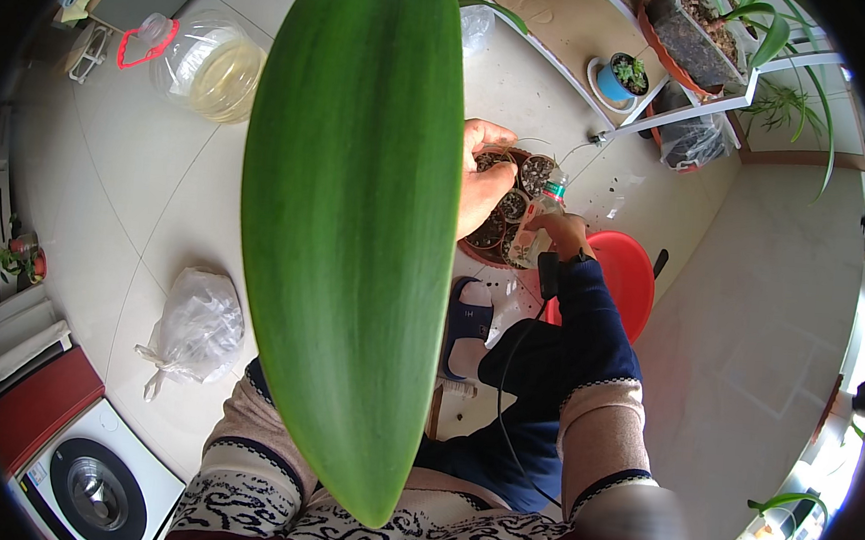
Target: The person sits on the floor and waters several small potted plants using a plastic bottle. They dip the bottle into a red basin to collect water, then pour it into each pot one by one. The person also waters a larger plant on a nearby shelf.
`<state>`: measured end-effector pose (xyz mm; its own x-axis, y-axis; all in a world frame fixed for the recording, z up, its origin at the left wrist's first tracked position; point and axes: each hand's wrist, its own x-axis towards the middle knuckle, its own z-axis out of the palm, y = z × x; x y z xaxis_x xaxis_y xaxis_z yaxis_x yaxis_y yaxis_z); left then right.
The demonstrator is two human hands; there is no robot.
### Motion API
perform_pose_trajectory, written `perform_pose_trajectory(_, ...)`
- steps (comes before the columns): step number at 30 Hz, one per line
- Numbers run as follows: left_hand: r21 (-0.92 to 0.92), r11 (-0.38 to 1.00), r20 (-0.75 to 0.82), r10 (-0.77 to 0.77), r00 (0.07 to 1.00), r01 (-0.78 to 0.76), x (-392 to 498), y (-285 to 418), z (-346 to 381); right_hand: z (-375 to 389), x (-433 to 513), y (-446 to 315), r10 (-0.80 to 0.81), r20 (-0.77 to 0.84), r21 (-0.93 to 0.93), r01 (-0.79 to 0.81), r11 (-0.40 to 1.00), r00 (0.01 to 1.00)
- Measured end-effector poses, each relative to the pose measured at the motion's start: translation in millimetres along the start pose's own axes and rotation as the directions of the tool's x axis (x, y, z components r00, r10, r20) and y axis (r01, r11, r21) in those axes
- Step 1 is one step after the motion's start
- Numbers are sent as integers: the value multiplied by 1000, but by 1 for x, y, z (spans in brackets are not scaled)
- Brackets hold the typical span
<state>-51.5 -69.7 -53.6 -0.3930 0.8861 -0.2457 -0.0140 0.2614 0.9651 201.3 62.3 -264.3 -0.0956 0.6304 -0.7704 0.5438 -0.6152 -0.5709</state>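
Observation:
Several small pots of gritty soil [535,173] stand together in a round reddish-brown tray [487,259] on the tiled floor. My right hand [562,230] grips a clear plastic bottle [531,239] with a green band at its neck, tilted over the right side of the tray. My left hand [483,191] reaches over the left pots, thumb and fingers apart near a thin stem; whether it touches the stem cannot be told. A large green leaf [348,241] close to the camera hides part of my left hand and arm.
A red plastic basin [623,283] stands right of the tray, a blue slipper [470,329] below it. A large plastic jug [210,66] and a tied plastic bag [199,325] lie at left. A shelf frame [684,114] with a blue pot [615,79] is at upper right.

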Motion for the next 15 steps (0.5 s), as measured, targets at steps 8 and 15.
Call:
perform_pose_trajectory(8, 23, 999, 4, 32, 999, -32, 0, -2, -2, -1, 9, 4, -2, -1, -56, 1, 998, 1000)
perform_pose_trajectory(15, 6, 1000, 9, 17, 1000, -17, 0, 1, -1, 1, 11, 8, -43, -4, -64, 43, 997, 999)
